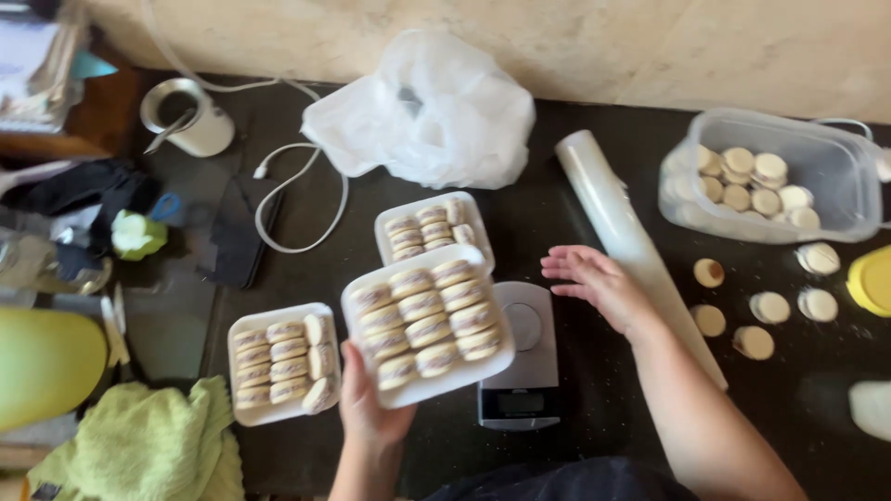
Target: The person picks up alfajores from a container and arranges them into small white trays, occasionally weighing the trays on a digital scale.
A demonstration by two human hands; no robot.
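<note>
Tray of sandwich cookies (426, 325): white, raised above counter, over kitchen scale (522, 371). Left hand (367, 404) grips its near edge from below. Right hand (594, 278): open, fingers spread, holding nothing, hovering just beside roll of cling film (622, 227). Two more filled trays on counter (557, 204): one behind (432, 228), one to left (283, 362). Clear tub (835, 176) of cookies far right.

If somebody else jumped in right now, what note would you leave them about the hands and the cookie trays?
Left hand: holds a full tray of sandwich cookies by its near edge, lifted above the kitchen scale.
Right hand: open, holding nothing, hovering beside the roll of clear wrap.
Filled so far: two more full trays on the dark counter, one behind, one at left.
Left: none of the trays looks wrapped; loose cookies lie by the plastic tub, which holds more.
</note>
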